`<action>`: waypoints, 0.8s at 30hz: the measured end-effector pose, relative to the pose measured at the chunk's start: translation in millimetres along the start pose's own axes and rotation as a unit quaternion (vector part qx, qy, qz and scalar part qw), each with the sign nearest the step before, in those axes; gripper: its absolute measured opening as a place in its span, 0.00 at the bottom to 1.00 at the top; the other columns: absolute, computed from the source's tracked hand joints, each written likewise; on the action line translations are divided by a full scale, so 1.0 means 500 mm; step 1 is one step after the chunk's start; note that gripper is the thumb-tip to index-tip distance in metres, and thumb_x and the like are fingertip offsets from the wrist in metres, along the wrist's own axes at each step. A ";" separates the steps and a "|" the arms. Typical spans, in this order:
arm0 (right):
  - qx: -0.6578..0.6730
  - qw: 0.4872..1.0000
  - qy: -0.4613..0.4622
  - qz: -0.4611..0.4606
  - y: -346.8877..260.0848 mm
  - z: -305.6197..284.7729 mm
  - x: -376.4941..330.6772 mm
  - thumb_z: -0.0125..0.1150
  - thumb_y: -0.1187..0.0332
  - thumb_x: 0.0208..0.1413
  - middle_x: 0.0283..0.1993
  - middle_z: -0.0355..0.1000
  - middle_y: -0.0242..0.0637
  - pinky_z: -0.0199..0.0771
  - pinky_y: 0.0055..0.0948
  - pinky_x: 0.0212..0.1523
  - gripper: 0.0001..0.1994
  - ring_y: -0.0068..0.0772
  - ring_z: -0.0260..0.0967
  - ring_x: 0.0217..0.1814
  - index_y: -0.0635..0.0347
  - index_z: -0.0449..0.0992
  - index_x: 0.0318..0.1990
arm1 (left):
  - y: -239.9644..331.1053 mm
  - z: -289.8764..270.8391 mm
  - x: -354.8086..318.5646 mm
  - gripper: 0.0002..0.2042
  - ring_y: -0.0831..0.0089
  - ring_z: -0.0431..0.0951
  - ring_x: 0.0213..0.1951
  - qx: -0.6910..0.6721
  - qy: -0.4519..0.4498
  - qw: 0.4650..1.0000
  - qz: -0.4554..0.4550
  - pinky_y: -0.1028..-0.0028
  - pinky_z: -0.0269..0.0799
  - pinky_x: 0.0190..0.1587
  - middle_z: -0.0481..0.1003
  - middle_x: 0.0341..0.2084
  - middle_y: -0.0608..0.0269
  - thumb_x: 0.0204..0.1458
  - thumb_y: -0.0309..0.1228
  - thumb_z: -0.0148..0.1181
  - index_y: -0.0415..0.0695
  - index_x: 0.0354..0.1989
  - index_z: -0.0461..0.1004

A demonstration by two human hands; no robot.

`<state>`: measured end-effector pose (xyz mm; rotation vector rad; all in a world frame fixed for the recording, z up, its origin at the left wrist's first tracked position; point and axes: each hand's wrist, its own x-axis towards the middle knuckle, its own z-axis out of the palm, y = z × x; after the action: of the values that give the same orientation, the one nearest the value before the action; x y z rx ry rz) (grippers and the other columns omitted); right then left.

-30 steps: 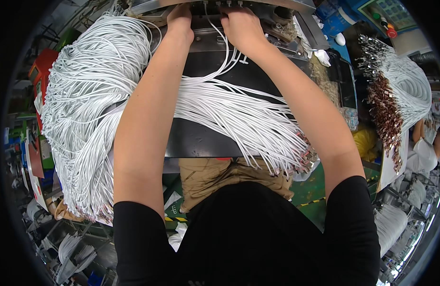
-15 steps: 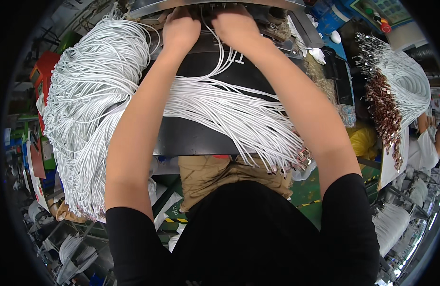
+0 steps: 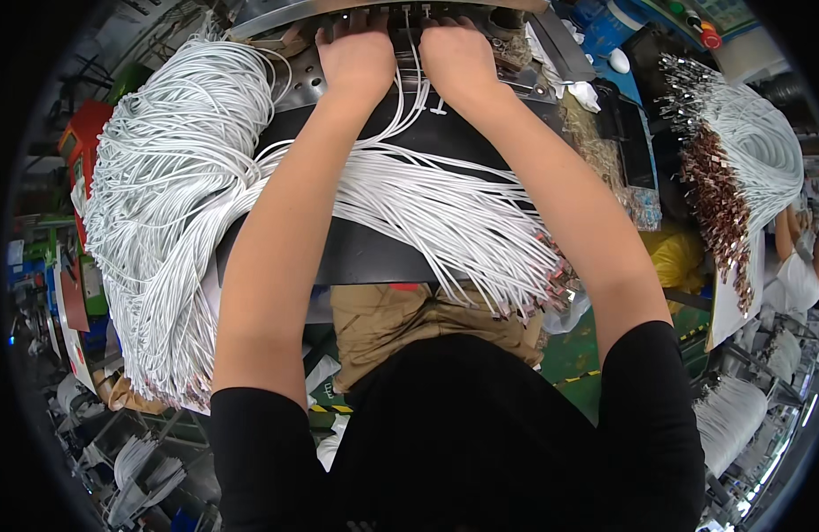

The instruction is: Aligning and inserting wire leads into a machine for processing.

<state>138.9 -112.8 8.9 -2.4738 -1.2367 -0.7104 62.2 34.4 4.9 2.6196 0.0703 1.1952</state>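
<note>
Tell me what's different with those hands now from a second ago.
The left hand has moved right and slightly toward the person; the right hand went left, then back right. Whether either took or released anything is hidden. The cable bundle stayed put.

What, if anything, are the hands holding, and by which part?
It cannot be told: the left hand and right hand are at the metal machine, any grip obscured.

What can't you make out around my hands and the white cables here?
Head view:
What the left hand and right hand grip, if anything: hidden by their own backs.
White cables: partly covered by the left forearm.
Co-worker: small, blurred near the right rim.
</note>
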 end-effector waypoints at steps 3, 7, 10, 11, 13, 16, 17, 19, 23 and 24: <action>-0.034 0.997 -0.069 0.016 -0.003 -0.022 0.013 0.60 0.65 0.58 0.39 0.78 0.48 0.76 0.45 0.49 0.14 0.52 0.76 0.45 0.61 0.80 0.47 | 0.006 0.003 0.004 0.19 0.54 0.75 0.56 0.152 -0.021 0.988 -0.023 0.55 0.64 0.62 0.77 0.52 0.50 0.55 0.34 0.52 0.46 0.55 0.75; 0.071 0.996 0.028 -0.037 0.025 -0.132 -0.046 0.61 0.61 0.61 0.37 0.78 0.48 0.77 0.38 0.46 0.16 0.47 0.76 0.43 0.61 0.80 0.50 | 0.077 -0.104 -0.012 0.11 0.50 0.80 0.41 0.167 -0.096 0.981 -0.028 0.55 0.75 0.48 0.79 0.43 0.50 0.56 0.35 0.60 0.41 0.39 0.80; 0.243 0.962 0.096 0.083 0.105 -0.248 -0.222 0.61 0.65 0.62 0.37 0.76 0.41 0.73 0.29 0.43 0.12 0.39 0.75 0.40 0.60 0.81 0.48 | 0.155 -0.272 -0.140 0.14 0.62 0.81 0.39 -0.268 -0.130 0.936 -0.189 0.69 0.75 0.42 0.79 0.41 0.53 0.58 0.38 0.61 0.39 0.43 0.79; 0.276 0.933 0.119 0.196 0.133 -0.286 -0.302 0.59 0.67 0.65 0.39 0.78 0.37 0.72 0.23 0.40 0.11 0.26 0.74 0.38 0.60 0.81 0.49 | 0.171 -0.348 -0.207 0.14 0.66 0.81 0.36 -0.390 -0.300 0.768 -0.409 0.74 0.74 0.38 0.80 0.34 0.54 0.61 0.37 0.59 0.36 0.40 0.78; 0.294 0.857 0.266 0.330 0.167 -0.325 -0.461 0.52 0.67 0.70 0.35 0.74 0.27 0.68 0.17 0.37 0.12 0.16 0.67 0.36 0.65 0.79 0.39 | 0.187 -0.433 -0.342 0.23 0.68 0.80 0.30 -0.674 -0.346 0.561 -0.334 0.75 0.74 0.33 0.80 0.29 0.50 0.62 0.49 0.58 0.34 0.35 0.76; 0.200 0.878 0.153 0.407 0.137 -0.331 -0.678 0.50 0.73 0.68 0.27 0.66 0.29 0.61 0.23 0.30 0.13 0.18 0.60 0.30 0.65 0.70 0.29 | 0.187 -0.451 -0.526 0.23 0.69 0.80 0.32 -0.661 -0.325 0.458 -0.497 0.75 0.75 0.34 0.80 0.30 0.52 0.65 0.48 0.55 0.35 0.35 0.75; 0.226 0.897 0.074 0.373 0.104 -0.311 -0.736 0.53 0.76 0.64 0.27 0.68 0.33 0.63 0.25 0.30 0.09 0.21 0.62 0.30 0.65 0.72 0.29 | 0.183 -0.435 -0.568 0.22 0.69 0.81 0.32 -0.638 -0.189 0.479 -0.572 0.75 0.75 0.35 0.80 0.30 0.53 0.65 0.47 0.55 0.36 0.35 0.75; 0.217 0.896 -0.119 0.367 0.021 -0.271 -0.844 0.59 0.75 0.56 0.43 0.75 0.43 0.71 0.35 0.50 0.09 0.37 0.71 0.48 0.63 0.78 0.45 | 0.172 -0.418 -0.622 0.19 0.70 0.81 0.33 -0.544 0.083 0.484 -0.681 0.76 0.75 0.35 0.80 0.30 0.56 0.66 0.43 0.55 0.36 0.35 0.76; 0.112 0.923 -0.348 0.121 -0.035 -0.204 -0.979 0.66 0.73 0.51 0.64 0.69 0.45 0.57 0.50 0.71 0.28 0.48 0.61 0.70 0.57 0.72 0.63 | 0.132 -0.392 -0.642 0.12 0.74 0.81 0.34 -0.409 0.059 0.637 -0.651 0.77 0.76 0.37 0.80 0.31 0.60 0.67 0.36 0.55 0.38 0.37 0.76; 0.089 0.893 -0.433 0.081 -0.026 -0.196 -0.997 0.66 0.73 0.51 0.63 0.69 0.45 0.57 0.49 0.70 0.28 0.48 0.62 0.69 0.57 0.72 0.62 | 0.127 -0.392 -0.642 0.12 0.74 0.81 0.34 -0.408 0.052 0.636 -0.653 0.77 0.76 0.37 0.80 0.31 0.60 0.67 0.36 0.55 0.38 0.37 0.76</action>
<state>-155.8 -481.2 -180.2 -2.7439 -1.2191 0.6159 -300.4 -33.4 -92.0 1.0688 0.9792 0.5169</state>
